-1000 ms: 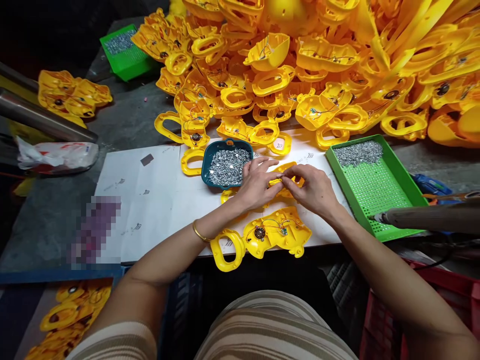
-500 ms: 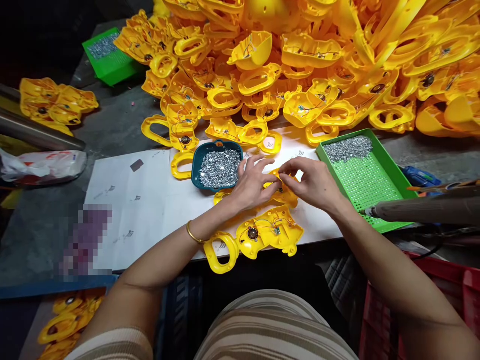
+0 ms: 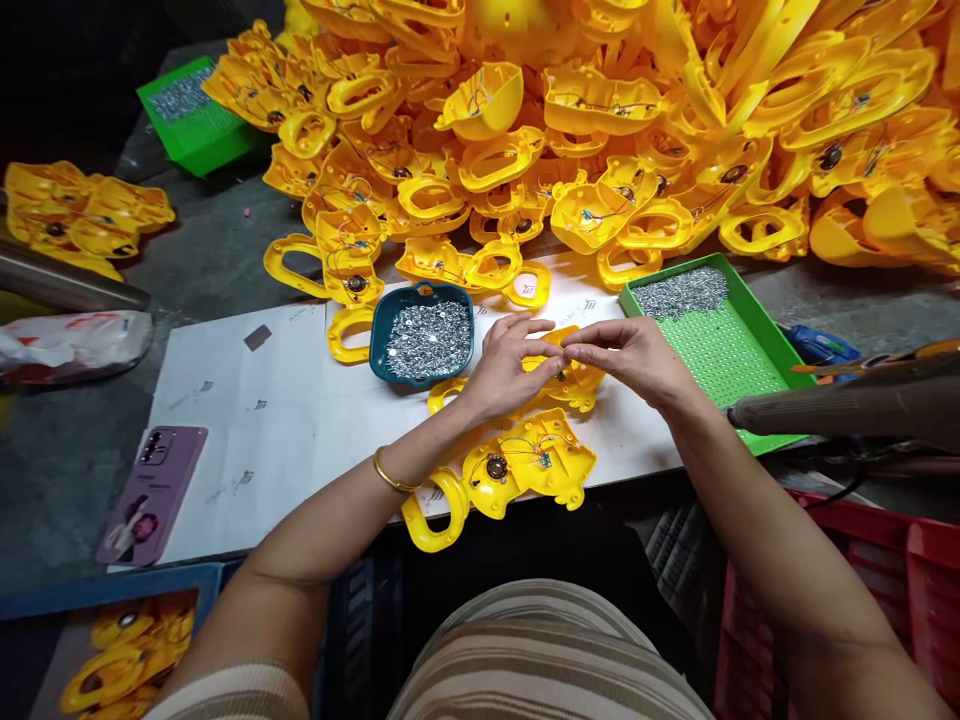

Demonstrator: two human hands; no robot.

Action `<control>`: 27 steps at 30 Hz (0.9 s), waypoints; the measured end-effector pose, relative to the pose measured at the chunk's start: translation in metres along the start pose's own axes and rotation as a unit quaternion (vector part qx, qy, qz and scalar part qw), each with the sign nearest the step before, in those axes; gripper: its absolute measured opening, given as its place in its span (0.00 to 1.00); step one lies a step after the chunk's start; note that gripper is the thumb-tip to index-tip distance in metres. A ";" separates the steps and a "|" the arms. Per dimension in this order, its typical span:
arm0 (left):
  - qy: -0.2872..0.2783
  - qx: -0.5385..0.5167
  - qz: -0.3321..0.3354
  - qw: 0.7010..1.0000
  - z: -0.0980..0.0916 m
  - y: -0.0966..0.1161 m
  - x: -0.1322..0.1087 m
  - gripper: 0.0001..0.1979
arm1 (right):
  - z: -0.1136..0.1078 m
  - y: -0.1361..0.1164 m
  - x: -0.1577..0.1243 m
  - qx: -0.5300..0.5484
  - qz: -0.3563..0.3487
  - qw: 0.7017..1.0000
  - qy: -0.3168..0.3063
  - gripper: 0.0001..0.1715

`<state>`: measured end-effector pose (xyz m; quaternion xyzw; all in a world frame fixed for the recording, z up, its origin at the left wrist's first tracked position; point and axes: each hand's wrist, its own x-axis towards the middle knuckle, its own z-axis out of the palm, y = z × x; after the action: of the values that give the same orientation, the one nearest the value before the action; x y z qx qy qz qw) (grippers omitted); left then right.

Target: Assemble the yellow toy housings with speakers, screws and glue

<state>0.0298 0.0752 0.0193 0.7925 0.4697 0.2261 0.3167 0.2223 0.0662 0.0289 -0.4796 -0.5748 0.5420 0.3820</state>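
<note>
My left hand (image 3: 511, 368) is over a yellow plastic shell half (image 3: 581, 378), thumb and forefinger closing toward each other near the right fingertips. My right hand (image 3: 634, 362) is pinched, its fingertips meeting the left ones; anything between them is too small to make out. Both hands partly cover that shell. Nearer to me lies another yellow shell half (image 3: 559, 480), inner side up, with a round speaker (image 3: 496, 467), a small circuit board (image 3: 545, 460), thin wires and a loop handle. Left of my left hand stands a dark teal tray (image 3: 380, 345) full of small screws (image 3: 427, 340).
Behind the white board (image 3: 292, 440) rises a heap of yellow shells (image 3: 480, 160). At right are a green perforated basket (image 3: 757, 370) of screws and a dark cylindrical tool (image 3: 840, 412). A purple phone (image 3: 161, 490) lies left. A red crate (image 3: 862, 570) stands low right.
The whole view has shifted slightly, so things sit further left. My left fingers have drawn closer together, and my right fingers are straighter, with their tips against the left ones.
</note>
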 end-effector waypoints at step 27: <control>-0.001 0.018 -0.083 0.996 0.020 0.012 0.015 0.08 | -0.008 0.039 -0.032 -0.192 0.052 0.980 0.024 0.25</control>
<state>0.0574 0.0782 0.0148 0.7566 0.5371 0.1898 0.3210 0.2437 0.0359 -0.0059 -0.5863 -0.6328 0.4291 0.2677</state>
